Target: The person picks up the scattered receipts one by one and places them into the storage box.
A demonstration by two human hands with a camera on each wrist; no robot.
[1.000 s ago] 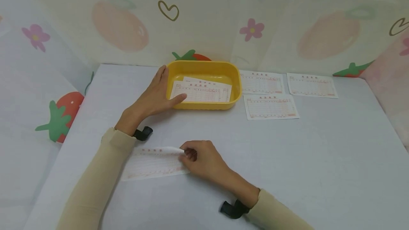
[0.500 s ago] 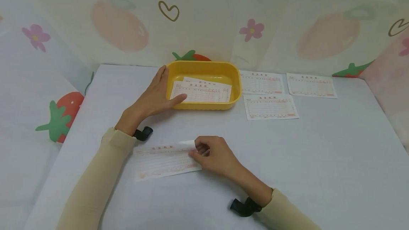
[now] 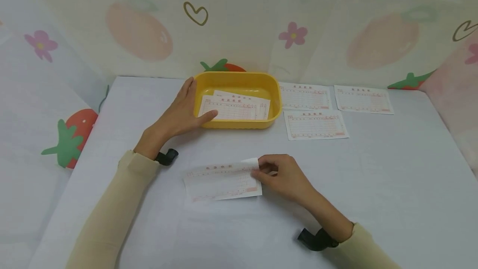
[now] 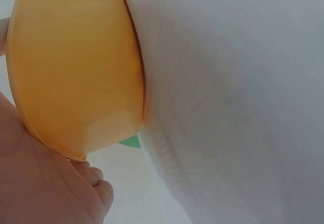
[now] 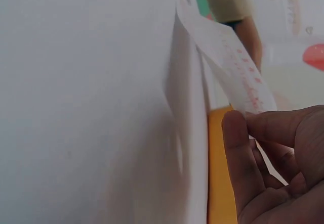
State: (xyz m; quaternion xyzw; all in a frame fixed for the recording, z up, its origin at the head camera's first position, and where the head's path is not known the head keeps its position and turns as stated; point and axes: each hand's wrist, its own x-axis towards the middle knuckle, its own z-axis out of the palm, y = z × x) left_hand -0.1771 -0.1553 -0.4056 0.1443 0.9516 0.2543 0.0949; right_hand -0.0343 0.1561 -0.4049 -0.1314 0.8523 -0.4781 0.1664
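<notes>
Right hand [image 3: 285,179] pinches paper slip [image 3: 220,182] by right end, on near side of yellow tray [image 3: 239,124]; slip's contact with table [image 3: 381,177] unclear. One-ended hold could let free end droop, snag, crease. Left hand [image 3: 176,115] grips tray's left side; uneven pull could skew it.

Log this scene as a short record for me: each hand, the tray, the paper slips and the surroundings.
Left hand: grips the left end of the yellow tray, thumb over its near rim
Right hand: pinches the right edge of a printed slip
Tray contents: two overlapping slips visible
Slips on table: three loose slips, right of the tray
Table: covered in white
Backdrop: pale, with fruit, flowers and the word "happy"
Sleeves: beige
</notes>
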